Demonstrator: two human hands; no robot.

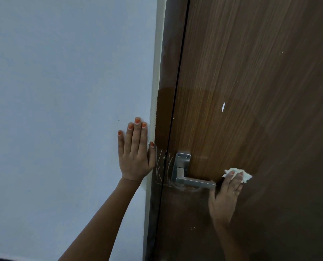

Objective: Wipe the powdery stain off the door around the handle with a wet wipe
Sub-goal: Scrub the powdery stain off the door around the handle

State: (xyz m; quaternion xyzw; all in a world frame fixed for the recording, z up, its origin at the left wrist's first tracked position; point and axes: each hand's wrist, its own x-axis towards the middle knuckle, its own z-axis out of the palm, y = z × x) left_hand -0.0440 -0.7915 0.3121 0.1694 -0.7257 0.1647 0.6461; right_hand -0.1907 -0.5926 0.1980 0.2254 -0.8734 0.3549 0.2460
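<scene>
Far left of the handle (189, 177) there is only a plain pale wall (63, 91), smooth and bare. On it, just left of the handle, the left hand (135, 153) lies flat with the fingers straight and close together, holding nothing — probably it steadies the person while the other arm works. Between this hand and the handle stands the dark door frame (161, 129), and here thin white streaks (163, 163) of powder are on the frame and on the door edge; more of the stain curls just under the handle's lever. The metal handle sits on the brown wooden door (251, 91), its lever pointing right. At the lever's tip, the right hand (225, 194) presses a crumpled white wipe (237, 174) against the wood, fingers closed on it from below. It seems the wiping is under way — but the streaks left of the handle are not cleaned. Above the handle, right side, small white specks (223, 106) dot the door.
</scene>
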